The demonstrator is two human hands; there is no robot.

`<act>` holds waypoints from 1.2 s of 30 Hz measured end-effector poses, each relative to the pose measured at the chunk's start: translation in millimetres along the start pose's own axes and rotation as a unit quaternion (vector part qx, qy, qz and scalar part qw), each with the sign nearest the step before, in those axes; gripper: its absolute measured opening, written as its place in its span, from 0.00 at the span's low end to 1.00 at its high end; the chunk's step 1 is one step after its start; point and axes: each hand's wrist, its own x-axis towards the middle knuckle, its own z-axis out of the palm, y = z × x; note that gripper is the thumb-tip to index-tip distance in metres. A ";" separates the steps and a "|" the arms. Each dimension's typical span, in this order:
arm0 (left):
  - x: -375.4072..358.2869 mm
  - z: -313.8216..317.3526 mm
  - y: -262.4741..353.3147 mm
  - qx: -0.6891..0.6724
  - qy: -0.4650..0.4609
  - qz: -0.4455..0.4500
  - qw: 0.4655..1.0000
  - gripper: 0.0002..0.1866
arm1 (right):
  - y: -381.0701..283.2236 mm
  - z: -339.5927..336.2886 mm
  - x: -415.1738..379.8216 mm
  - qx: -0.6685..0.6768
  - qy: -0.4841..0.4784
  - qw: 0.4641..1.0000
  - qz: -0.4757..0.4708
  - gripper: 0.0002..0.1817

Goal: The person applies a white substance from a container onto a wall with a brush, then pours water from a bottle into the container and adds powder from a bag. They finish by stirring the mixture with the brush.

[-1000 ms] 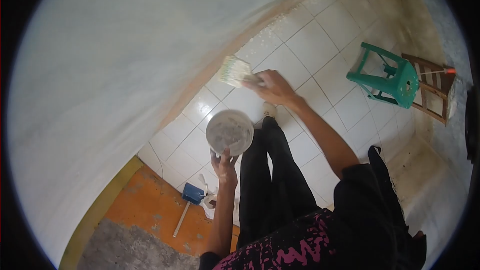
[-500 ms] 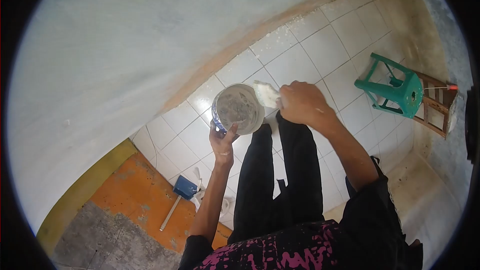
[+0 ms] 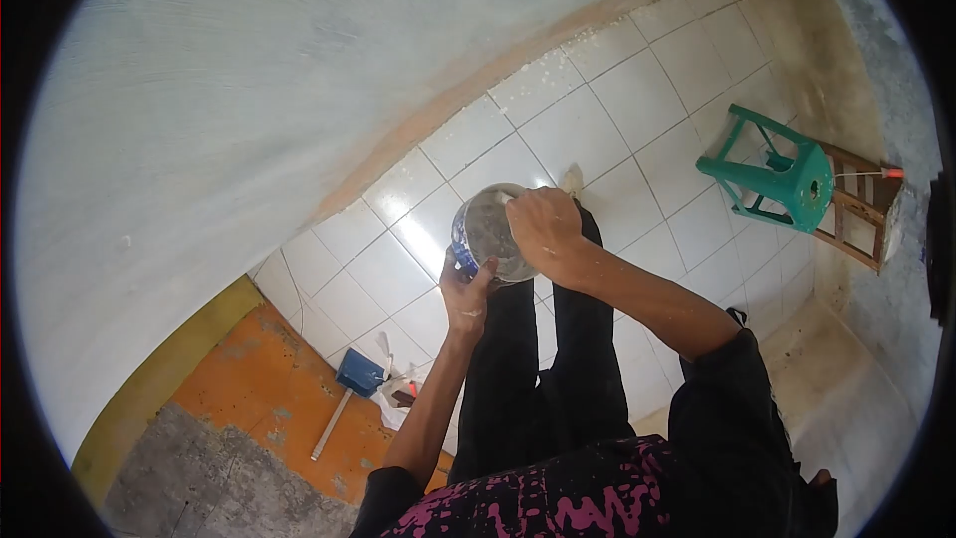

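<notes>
Left hand (image 3: 467, 291): fingers wrapped around the lower side of a small round pot (image 3: 486, 232), holding it up at about waist level above the white floor tiles (image 3: 588, 125). The pot's inside is coated with pale grey-white material. Right hand (image 3: 541, 227): closed in a fist over the pot's opening, with a pale tip of something, probably a brush, showing at the rim; the rest of that item is hidden by the hand, so its identity is uncertain. The pot sits directly over the person's black trouser legs (image 3: 543, 369). A pale wall (image 3: 249, 90) rises on the left. A green plastic stool (image 3: 782, 174) stands well apart to the right, beside a wooden frame (image 3: 858, 209). A blue dustpan (image 3: 358, 374) lies on the floor below the left forearm
</notes>
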 end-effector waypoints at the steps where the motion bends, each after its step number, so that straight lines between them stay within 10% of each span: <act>1: -0.4 2.0 2.0 0.001 -0.006 -0.021 1.000 0.27 | -1.4 0.2 0.8 -0.001 0.001 1.000 0.000 0.06; 6: 8.2 1.5 7.5 0.003 -0.028 -0.058 0.998 0.27 | -4.5 5.8 -4.0 -0.004 0.128 0.990 -0.055 0.06; 13: 20.8 -10.9 30.0 0.065 -0.046 -0.072 0.994 0.29 | 37.5 9.7 -0.7 0.058 0.055 0.995 -0.062 0.08; 16: 24.8 -15.3 34.3 0.072 -0.031 -0.062 0.995 0.31 | 80.1 17.3 -4.6 0.221 0.041 0.972 -0.072 0.14; 18: 28.8 -17.6 37.9 0.049 -0.011 -0.077 0.996 0.32 | 98.0 37.0 -4.3 0.538 0.057 0.836 -0.091 0.14; 31: 35.6 -2.6 20.3 0.058 0.035 -0.085 0.994 0.34 | 126.5 55.4 -3.6 0.712 0.017 0.696 0.094 0.12; 36: 34.5 -6.6 -11.3 0.064 0.049 -0.069 0.994 0.37 | 168.3 93.4 86.8 0.581 0.112 0.773 0.228 0.25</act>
